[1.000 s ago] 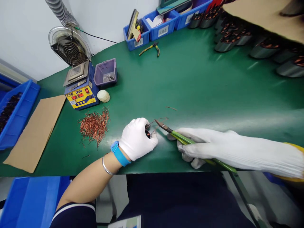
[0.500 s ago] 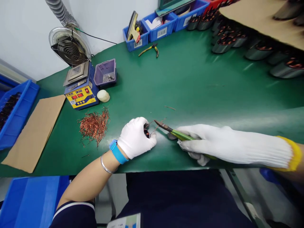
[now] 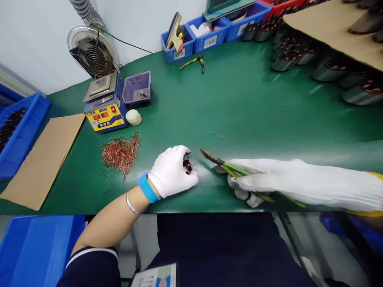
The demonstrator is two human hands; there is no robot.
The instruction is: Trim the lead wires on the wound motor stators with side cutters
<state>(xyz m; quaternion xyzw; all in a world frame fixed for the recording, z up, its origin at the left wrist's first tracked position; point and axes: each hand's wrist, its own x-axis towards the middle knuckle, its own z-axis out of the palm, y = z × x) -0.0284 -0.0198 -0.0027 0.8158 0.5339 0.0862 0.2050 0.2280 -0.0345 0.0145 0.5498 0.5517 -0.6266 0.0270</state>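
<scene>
At centre, I'm cupping the part [image 3: 187, 165] in my left hand [image 3: 172, 172], seemingly to steady it; right of centre, my right hand [image 3: 254, 183] is gripping pliers [image 3: 220, 161], pointing them leftward.

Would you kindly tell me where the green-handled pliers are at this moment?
In the head view, the green-handled pliers are in the right hand, just right of the left hand, tips pointing toward it.

I see a pale wall [image 3: 143, 24] beyond the far edge of the green table [image 3: 239, 91], light gleaming across its nearer half, grey floor [image 3: 149, 235] below the near edge.
</scene>
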